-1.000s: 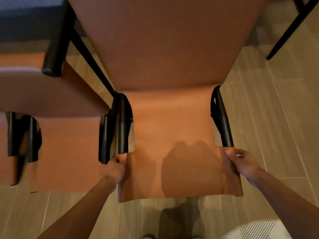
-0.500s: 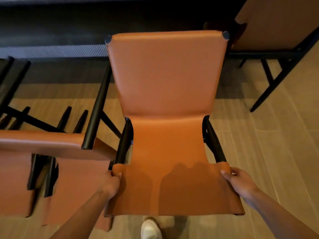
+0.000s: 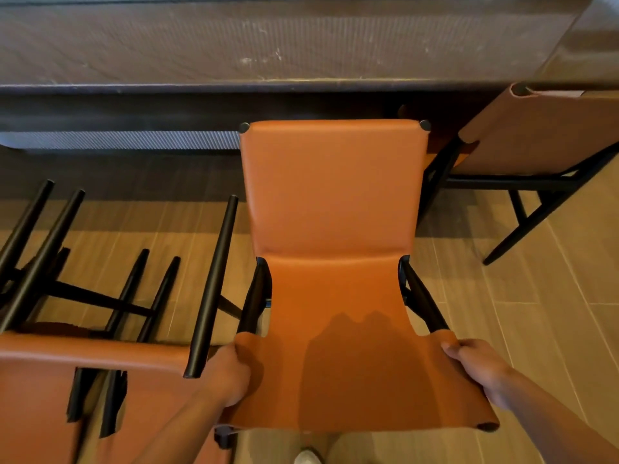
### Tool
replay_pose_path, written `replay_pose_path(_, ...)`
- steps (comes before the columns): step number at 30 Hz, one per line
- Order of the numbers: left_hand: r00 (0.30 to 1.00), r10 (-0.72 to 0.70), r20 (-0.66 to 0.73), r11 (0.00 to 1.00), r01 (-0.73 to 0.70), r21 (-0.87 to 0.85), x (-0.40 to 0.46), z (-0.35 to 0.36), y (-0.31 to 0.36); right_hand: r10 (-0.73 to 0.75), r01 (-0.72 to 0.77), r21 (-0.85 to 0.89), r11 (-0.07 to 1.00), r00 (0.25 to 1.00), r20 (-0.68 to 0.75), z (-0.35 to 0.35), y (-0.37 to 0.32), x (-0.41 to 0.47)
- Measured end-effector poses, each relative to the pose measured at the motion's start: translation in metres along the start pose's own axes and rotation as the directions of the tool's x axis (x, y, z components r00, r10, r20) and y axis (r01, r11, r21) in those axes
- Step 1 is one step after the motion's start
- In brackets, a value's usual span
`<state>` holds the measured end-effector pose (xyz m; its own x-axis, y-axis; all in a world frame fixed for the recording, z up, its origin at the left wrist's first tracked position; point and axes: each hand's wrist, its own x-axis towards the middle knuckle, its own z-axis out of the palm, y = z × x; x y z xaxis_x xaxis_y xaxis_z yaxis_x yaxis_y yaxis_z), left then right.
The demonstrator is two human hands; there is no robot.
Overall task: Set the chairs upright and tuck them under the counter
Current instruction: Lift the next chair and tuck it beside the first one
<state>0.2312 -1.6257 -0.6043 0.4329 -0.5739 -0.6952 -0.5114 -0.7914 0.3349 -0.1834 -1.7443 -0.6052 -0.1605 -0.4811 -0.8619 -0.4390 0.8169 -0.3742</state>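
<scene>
Gripping orange chair (image 3: 335, 202), left hand (image 3: 231, 380) and right hand (image 3: 475, 366) clamping seat front; facing bench (image 3: 268, 45), untucked. Lying overturned beside: second chair (image 3: 83, 356).

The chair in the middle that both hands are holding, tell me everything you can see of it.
The middle chair has an orange-brown leather-look sling, seat and back in one piece, on a black frame with round post caps. It looks upright, facing the counter, not yet under it. The left hand and right hand grip its near corners.
</scene>
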Motion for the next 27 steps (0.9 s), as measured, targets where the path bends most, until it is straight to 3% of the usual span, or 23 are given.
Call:
replay_pose_path(8,0.945,0.301,0.126,0.941,-0.315,0.12,-0.027,-0.08,0.071,0.023,-0.023,-0.056,0.998,1.0,-0.003,-0.031,-0.134,-0.013)
replay_pose_path(13,0.821,0.539,0.187,0.717,-0.563,0.411,-0.029,-0.126,0.102,-0.002,0.003,-0.111,0.994,1.0,0.008,-0.045,-0.207,-0.009)
replay_pose_path(16,0.787,0.608,0.105,0.681,-0.585,0.441,-0.013,-0.142,0.125,-0.021,0.02,-0.165,0.986,1.0,-0.004,-0.05,-0.237,-0.006)
replay_pose_path(19,0.798,0.601,0.036,0.702,-0.549,0.455,0.0,-0.147,0.141,-0.033,0.03,-0.205,0.978,0.999,-0.008,-0.053,-0.255,-0.003)
replay_pose_path(22,0.768,0.64,-0.01,0.692,-0.572,0.44,0.007,-0.152,0.149,-0.105,0.076,-0.339,0.938,0.992,-0.067,-0.057,-0.267,-0.001)
replay_pose_path(25,0.753,0.658,-0.02,0.69,-0.592,0.415,0.012,-0.164,0.158,-0.212,0.135,-0.49,0.861,0.972,-0.105,-0.059,-0.276,-0.004)
replay_pose_path(27,0.744,0.668,-0.011,0.681,-0.606,0.411,0.018,-0.17,0.165,-0.209,0.135,-0.476,0.869,0.972,-0.105,-0.062,-0.278,-0.006)
